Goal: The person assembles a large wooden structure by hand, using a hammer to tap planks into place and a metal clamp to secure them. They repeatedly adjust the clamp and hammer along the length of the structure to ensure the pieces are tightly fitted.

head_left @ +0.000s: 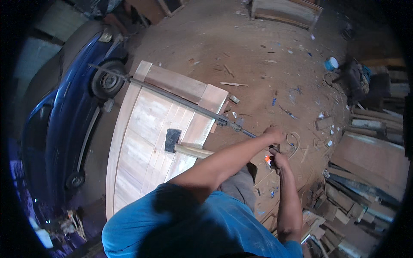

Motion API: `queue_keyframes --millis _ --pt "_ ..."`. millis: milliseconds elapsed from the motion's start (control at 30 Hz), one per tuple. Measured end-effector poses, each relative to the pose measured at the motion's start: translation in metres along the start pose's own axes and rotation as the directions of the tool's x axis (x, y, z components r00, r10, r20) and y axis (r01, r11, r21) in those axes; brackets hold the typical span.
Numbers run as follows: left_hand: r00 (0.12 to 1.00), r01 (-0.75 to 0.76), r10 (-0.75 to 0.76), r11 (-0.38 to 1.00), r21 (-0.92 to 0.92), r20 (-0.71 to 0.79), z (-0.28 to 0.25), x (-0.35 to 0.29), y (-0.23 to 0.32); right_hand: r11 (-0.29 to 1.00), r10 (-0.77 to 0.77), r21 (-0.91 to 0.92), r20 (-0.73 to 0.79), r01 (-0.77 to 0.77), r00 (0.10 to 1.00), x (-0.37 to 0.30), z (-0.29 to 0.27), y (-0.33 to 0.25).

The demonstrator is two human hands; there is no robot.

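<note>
A wooden door panel (144, 116) lies in front of me, its frame and boards pale. Across its far part runs a long metal bar clamp (180, 101), slanting down to the right past the panel's edge. My left hand (273, 135) is closed at the clamp's near right end. Just below it, my right hand (280, 160) is closed around a short dark bar there, whose ends my fingers partly hide. A small orange-red and white thing shows beside the right hand; I cannot make out what it is. A mallet (173, 140) with a black head rests on the panel, its handle partly under my left arm.
A dark blue car (71, 99) stands at the left. Stacked boards (372, 161) and wood offcuts (335, 202) fill the right side. Scraps litter the dirt floor (258, 64), with a blue-and-white bucket (331, 63) farther right. A wooden frame piece (286, 13) stands at the back.
</note>
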State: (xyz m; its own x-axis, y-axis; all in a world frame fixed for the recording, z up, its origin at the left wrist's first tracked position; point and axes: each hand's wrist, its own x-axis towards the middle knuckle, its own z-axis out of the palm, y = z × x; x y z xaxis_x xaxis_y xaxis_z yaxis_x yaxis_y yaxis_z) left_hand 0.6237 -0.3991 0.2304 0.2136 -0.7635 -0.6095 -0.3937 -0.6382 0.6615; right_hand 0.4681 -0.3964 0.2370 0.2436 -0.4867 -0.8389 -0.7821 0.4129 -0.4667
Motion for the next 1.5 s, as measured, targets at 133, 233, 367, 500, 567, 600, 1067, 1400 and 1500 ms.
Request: queue_keyframes --millis 133,233,367,500,567,600,1067,1400,1500 --pt "0.990 0.119 -0.140 0.860 -0.497 -0.005 0.056 0.069 -0.036 0.981 -0.091 0.175 0.009 0.088 0.996 -0.003 0.022 -0.002" --pt "0.918 0.353 -0.396 0.849 -0.393 -0.030 0.070 0.052 0.001 0.963 -0.116 0.243 -0.019 0.117 0.993 0.026 0.004 0.025" --pt "0.886 0.360 -0.452 0.814 -0.457 -0.106 0.080 0.066 -0.005 0.841 -0.474 0.268 -0.053 0.470 0.879 0.015 0.028 0.044" --pt "0.906 -0.019 -0.178 0.889 -0.458 -0.384 0.080 0.027 0.010 0.710 -0.632 0.374 -0.036 0.597 0.774 0.068 0.047 0.102" --pt "0.874 -0.195 -0.027 0.895 -0.401 -0.486 0.067 -0.008 0.022 0.669 -0.739 0.007 0.113 0.743 0.664 0.087 0.034 0.107" --pt "0.841 -0.256 0.017 0.893 -0.370 -0.541 0.064 -0.021 0.020 0.695 -0.718 0.204 0.145 0.689 0.681 0.098 0.031 0.108" --pt "0.928 -0.071 0.020 0.990 -0.124 -0.373 0.187 -0.093 -0.073 -0.526 -0.182 -0.439 0.895 0.729 0.408 0.073 -0.079 -0.144" --pt "0.785 -0.204 -0.092 0.895 -0.396 -0.613 0.119 0.024 -0.073 0.484 -0.182 -0.445 0.791 0.753 0.584 -0.033 -0.044 0.009" --pt "0.870 0.037 -0.166 0.961 -0.274 -0.465 0.148 -0.027 -0.123 0.937 -0.141 -0.150 0.666 0.316 0.733 0.012 -0.065 0.072"
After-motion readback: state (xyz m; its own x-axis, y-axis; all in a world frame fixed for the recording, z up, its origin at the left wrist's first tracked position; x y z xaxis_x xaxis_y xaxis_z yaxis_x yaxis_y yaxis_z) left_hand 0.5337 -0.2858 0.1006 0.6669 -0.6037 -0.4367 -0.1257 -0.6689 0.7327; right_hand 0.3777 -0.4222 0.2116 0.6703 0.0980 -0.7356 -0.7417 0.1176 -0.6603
